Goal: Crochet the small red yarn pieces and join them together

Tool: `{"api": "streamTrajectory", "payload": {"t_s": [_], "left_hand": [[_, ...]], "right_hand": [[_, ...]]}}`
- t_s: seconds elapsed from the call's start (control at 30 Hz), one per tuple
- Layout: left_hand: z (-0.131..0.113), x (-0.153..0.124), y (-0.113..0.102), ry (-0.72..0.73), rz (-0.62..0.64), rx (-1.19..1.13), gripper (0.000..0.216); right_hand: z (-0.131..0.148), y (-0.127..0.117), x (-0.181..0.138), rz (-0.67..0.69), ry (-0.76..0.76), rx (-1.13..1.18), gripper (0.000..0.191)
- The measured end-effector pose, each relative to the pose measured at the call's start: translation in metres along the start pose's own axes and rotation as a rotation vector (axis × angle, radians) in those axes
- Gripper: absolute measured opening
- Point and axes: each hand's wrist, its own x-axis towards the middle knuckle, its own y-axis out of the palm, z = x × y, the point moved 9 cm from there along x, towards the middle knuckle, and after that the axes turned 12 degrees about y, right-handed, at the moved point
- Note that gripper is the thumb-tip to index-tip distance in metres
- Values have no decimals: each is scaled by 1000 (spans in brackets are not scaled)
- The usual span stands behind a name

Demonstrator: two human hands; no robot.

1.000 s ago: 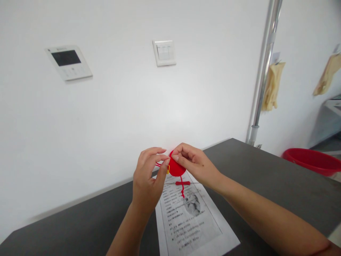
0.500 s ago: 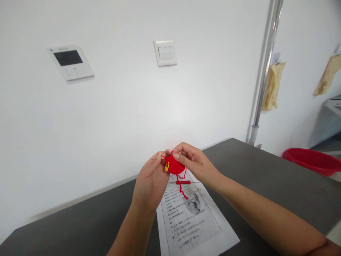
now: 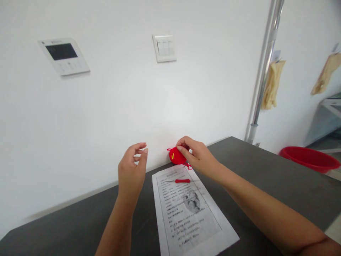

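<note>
The right hand (image 3: 197, 156) has thumb and fingertips pinched on the upper right edge of a red round yarn piece (image 3: 177, 158), held near the wall above the sheet's far end; whether it touches the table is unclear. A yellow stitch marker (image 3: 172, 156) sits on it, and loose red yarn (image 3: 189, 166) trails below. The left hand (image 3: 131, 172) is raised well apart, empty, thumb and fingers slightly parted. The step appears to be handling the piece one-handed; working its yarn would call for closing that gap. Nearer, a red-gripped crochet hook (image 3: 182, 181) lies across a printed sheet (image 3: 197, 233) on the dark table (image 3: 255, 167).
</note>
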Motion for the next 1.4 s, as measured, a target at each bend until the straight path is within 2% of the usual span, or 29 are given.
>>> {"api": "streamTrajectory", "payload": {"t_s": [0.07,0.13,0.23,0.37,0.47,0.53,0.57,0.63,0.7,0.8,0.87,1.0,1.07,1.2,1.3,1.4], "left_hand": [[-12,-6,21,59,147,-43,26],[-28,-12,38,177,263,-25,23],[-48,-19,47,337,302,-12,23],[-58,-22,42,401,285,-65,24],[-57,-24,41,329,296,-230,24],[-52,-28,48,195,308,-479,25],[-49,-29,51,111,276,-645,25],[-43,-33,60,-23,244,-899,26],[-39,-36,68,-92,241,-1002,26],[-35,-37,69,-66,253,-899,27],[-33,-35,62,-19,209,-772,28],[-38,-30,43,103,113,-489,28],[-46,-28,42,207,146,-347,25],[-57,-27,46,378,227,-132,25],[-57,-27,47,408,232,-69,30],[-54,-28,52,362,305,-98,30]], "right_hand": [[8,6,-5,32,-39,22,12],[16,9,-11,45,-80,33,13],[21,10,-15,63,-95,61,13],[22,13,-16,135,-57,115,16],[21,19,-17,245,-19,310,25],[20,25,-18,322,31,557,28],[19,28,-18,350,58,682,30],[16,34,-19,378,98,867,32],[12,38,-19,362,121,936,34],[6,39,-17,305,158,893,44],[5,35,-15,269,175,826,48],[9,31,-16,300,184,704,40],[10,30,-17,297,178,676,34],[11,23,-15,176,87,488,23],[14,19,-14,101,-9,266,26],[17,13,-13,65,-89,95,34]]}}
